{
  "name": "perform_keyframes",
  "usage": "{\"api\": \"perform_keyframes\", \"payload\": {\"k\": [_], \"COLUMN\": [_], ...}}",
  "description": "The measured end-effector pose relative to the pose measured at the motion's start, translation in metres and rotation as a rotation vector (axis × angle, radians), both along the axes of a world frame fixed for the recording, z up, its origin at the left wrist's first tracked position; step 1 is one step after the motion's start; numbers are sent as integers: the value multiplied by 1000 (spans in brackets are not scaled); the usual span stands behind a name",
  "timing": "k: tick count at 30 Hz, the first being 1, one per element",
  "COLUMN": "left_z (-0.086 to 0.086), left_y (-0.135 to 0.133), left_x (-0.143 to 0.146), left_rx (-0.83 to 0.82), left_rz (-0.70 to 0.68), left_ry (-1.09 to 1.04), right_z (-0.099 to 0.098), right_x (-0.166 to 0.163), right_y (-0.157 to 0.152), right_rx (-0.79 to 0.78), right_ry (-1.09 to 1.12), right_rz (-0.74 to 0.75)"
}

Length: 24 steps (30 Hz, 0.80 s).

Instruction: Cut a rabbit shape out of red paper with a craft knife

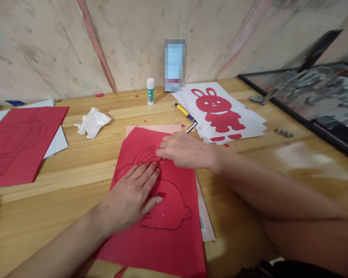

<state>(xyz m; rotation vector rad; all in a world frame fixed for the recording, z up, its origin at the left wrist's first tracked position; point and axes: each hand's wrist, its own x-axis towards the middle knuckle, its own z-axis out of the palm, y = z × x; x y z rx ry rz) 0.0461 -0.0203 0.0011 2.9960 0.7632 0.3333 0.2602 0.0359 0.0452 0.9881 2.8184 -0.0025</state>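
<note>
A red sheet of paper lies in front of me, with a rabbit outline drawn on it in dark lines. My left hand rests flat across the drawing, fingers together and thumb out to the side, covering part of it. Near the drawn ears, my right hand is closed in a pinch low over the sheet. The silver end of what looks like a slim craft knife sticks out behind that fist, in line with the pinched fingertips; its tip is hidden. Paler pink paper shows under the red sheet.
White sheets with a red rabbit cut-out lie at the back right, beside a yellow-and-blue pen-like tool. A glue stick, a phone, crumpled tissue and a red sheet with a lantern drawing stand or lie around.
</note>
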Motion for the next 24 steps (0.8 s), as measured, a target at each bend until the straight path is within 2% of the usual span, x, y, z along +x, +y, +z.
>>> {"api": "perform_keyframes", "payload": {"k": [6, 15, 24], "left_z": [-1, -6, -7], "left_y": [3, 3, 3], "left_x": [2, 4, 4], "left_rx": [4, 61, 61], "left_rz": [0, 22, 23], "left_ry": [40, 54, 38], "right_z": [-1, -23, -28], "right_x": [3, 19, 25], "right_y": [4, 3, 10], "right_rx": [-21, 58, 75], "right_ry": [5, 137, 184], "right_rz": [30, 80, 115]}}
